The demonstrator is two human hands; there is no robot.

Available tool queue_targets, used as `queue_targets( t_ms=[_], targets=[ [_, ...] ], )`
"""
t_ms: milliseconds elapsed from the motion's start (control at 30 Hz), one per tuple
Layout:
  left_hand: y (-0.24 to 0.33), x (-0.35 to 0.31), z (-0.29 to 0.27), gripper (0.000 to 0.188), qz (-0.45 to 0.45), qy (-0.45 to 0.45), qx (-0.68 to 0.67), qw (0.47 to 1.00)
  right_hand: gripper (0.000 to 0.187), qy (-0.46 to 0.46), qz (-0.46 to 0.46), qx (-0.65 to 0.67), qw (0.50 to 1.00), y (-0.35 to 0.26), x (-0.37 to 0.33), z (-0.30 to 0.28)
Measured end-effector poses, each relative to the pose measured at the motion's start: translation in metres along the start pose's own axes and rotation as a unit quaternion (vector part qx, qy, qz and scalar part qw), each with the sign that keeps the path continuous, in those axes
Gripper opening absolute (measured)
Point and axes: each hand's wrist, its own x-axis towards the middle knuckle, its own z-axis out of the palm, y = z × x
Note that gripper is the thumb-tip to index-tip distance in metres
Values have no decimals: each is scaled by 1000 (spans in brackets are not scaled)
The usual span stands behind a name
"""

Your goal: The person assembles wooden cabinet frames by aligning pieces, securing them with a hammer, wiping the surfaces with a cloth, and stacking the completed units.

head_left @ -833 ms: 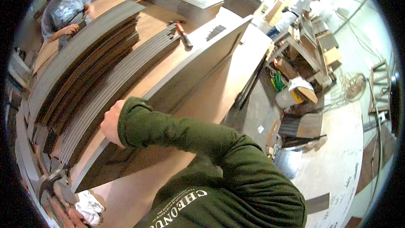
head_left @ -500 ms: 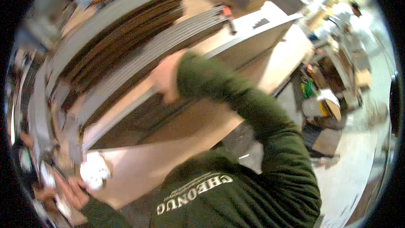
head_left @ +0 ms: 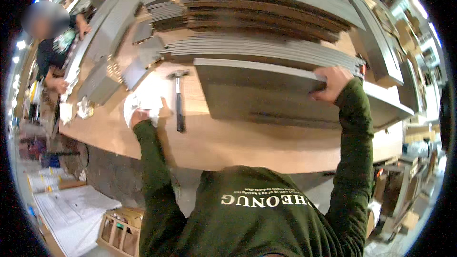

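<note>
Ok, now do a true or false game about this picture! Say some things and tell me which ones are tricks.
1. The right hand grips the upper edge of a grey panel. True.
2. The panel lies flat on the table. False: it is up on edge on the table.
3. A hammer lies between the left hand and the panel. True.
4. The hammer's handle is bright red. False: it is black.
5. The left hand is on the panel too. False: it is at a crumpled white cloth.
6. Both sleeves are dark green. True.
</note>
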Motion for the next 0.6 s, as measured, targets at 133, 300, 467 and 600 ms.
queue_targets(
  t_ms=[133, 300, 467, 600],
  targets=[
    [54, -84, 9, 28, 128, 66, -468, 872, 58, -33, -4, -19, 999, 2, 30, 12],
    [151, -168, 50, 37, 521, 62, -93, 847, 64, 37, -26, -3, 999, 12, 31, 13],
    [164, -185, 135, 37, 475, 56, -60, 876, 60, 12, -18, -40, 999, 0, 34, 7],
    [189, -185, 128, 22, 436, -57, 6, 898, 56, 32, -23, -38, 999, -7, 16, 11]
  ],
)
